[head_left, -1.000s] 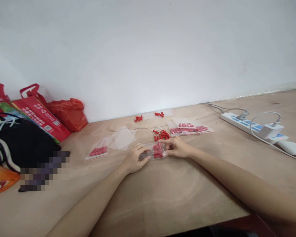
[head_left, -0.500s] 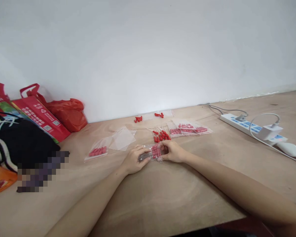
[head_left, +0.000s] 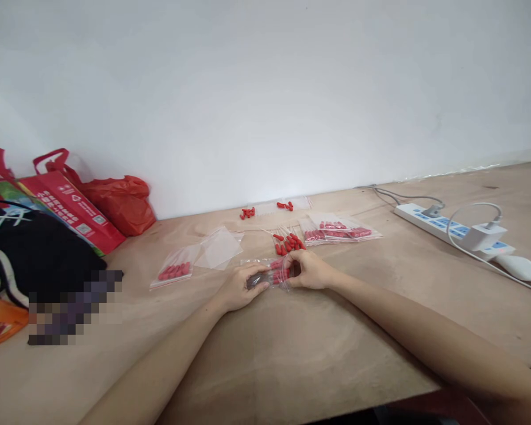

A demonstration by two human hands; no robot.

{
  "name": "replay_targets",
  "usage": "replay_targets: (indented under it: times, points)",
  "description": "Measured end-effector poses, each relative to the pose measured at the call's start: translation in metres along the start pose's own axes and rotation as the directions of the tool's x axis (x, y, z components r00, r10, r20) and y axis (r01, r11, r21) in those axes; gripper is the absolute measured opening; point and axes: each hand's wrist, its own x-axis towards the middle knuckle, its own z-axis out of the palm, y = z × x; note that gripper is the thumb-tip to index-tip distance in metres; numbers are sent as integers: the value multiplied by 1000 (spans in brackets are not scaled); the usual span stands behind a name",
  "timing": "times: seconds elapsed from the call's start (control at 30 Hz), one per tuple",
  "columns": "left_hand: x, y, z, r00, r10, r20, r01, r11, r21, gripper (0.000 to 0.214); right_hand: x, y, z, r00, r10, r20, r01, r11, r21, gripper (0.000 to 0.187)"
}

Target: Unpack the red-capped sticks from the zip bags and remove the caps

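Between my two hands is a clear zip bag (head_left: 278, 276) with several red-headed sticks in it, held low over the table. My left hand (head_left: 243, 287) is closed around the bag's left end, thumb on the near side. My right hand (head_left: 310, 270) pinches the right end, where the red heads show through the plastic. Just behind the bag lies a loose pile of red-tipped sticks (head_left: 288, 242). Left of it are flat, clear plastic bags (head_left: 219, 249) and a filled bag of red-headed sticks (head_left: 176, 271). More filled bags (head_left: 343, 233) overlap to the right of the pile.
Two small groups of red-tipped pieces (head_left: 248, 213) lie near the wall, one on a clear bag. A white power strip (head_left: 418, 219) with a plug-in charger (head_left: 484, 236) and cables stands right. Red bags (head_left: 119, 203) and black cloth (head_left: 48, 257) crowd the left.
The clear bag has shifted slightly between my hands, and more of its far edge shows beyond my left fingers. Both hands stay in nearly the same place.
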Motion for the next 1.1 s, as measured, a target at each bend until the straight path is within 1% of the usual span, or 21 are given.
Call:
replay_targets:
  times: [0.13, 0.27, 0.37, 0.43, 0.53, 0.67, 0.73, 0.8, 0.87, 0.9, 1.0, 1.1]
  points:
    - [0, -1, 0, 1000, -9, 0, 9, 1000, -13, 28, 0, 4, 2, 1000, -14, -24, 16, 998, 60, 26]
    - [0, -1, 0, 1000, -19, -2, 19, 1000, -19, 28, 1, 9, 6, 999, -44, 3, 43, 987, 154, 35]
    - [0, -1, 0, 1000, -18, -2, 18, 1000, -2, 28, 3, 12, 9, 999, -31, 14, 28, 986, 163, 36]
    - [-1, -2, 0, 1000, -24, 5, 24, 1000, -7, 28, 4, 13, 9, 1000, -6, 15, 3, 984, 177, 33]
    - [-1, -3, 1, 999, -36, 16, 37, 999, -18, 28, 5, 17, 4, 999, 34, 24, -38, 974, 223, 28]
    - [-1, -5, 0, 999, -42, 21, 42, 999, -17, 27, 0, 26, -14, 997, 51, 59, -65, 963, 261, 30]
    - [0, -5, -1, 999, -37, 20, 37, 999, -7, 27, -2, 29, -20, 998, 28, 52, -39, 976, 215, 33]
    - [0, -4, -1, 999, -33, 18, 32, 999, 6, 27, -3, 31, -22, 999, -31, 23, 27, 984, 177, 39]
    - [0, -4, -1, 999, -30, 16, 30, 999, 11, 27, -2, 31, -20, 994, -101, 29, 93, 975, 204, 41]
    - [0, -4, -1, 999, -30, 15, 30, 999, 12, 27, -2, 31, -19, 991, -126, 51, 111, 966, 233, 38]
    - [0, -4, -2, 1000, -25, 15, 25, 1000, 10, 26, -1, 30, -17, 985, -141, 104, 107, 954, 280, 28]
    - [0, -5, -1, 1000, -25, 14, 25, 1000, 7, 26, -2, 31, -25, 989, -89, 121, 49, 951, 305, 27]
